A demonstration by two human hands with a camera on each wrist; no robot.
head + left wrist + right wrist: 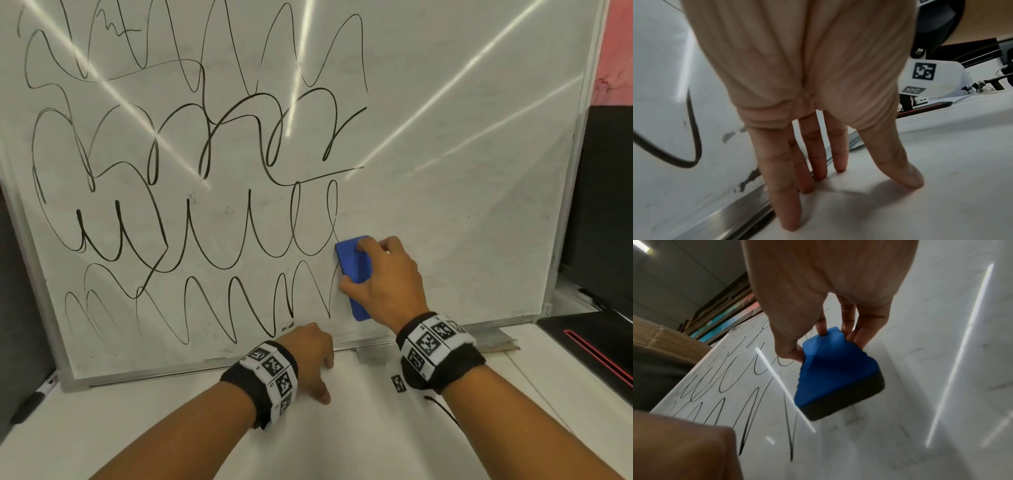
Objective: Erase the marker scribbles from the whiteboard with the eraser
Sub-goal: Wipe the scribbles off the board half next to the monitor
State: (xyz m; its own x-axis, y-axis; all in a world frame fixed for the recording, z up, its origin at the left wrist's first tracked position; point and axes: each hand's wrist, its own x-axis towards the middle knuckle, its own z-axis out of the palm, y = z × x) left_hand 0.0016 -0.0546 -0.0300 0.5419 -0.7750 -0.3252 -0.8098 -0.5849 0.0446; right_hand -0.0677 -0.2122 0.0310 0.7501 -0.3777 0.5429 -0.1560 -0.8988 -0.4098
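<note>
A whiteboard (pixel 462 178) leans upright on a white table, its left and middle covered in black marker scribbles (pixel 191 192). My right hand (pixel 383 274) grips a blue eraser (pixel 354 274) with a dark felt base (pixel 840 404) and holds it against the board at the right end of the lower scribble rows. In the right wrist view the thumb and fingers pinch the eraser (pixel 832 366) by its sides. My left hand (pixel 317 359) rests on the table with straight fingers (pixel 785 186) at the board's bottom frame (pixel 731 216).
A black marker (pixel 32 401) lies on the table at the far left, beside the board's corner. A black device with a red stripe (pixel 596 346) sits at the right. The board's right half carries only faint smudges. White table (pixel 342 438) spreads in front.
</note>
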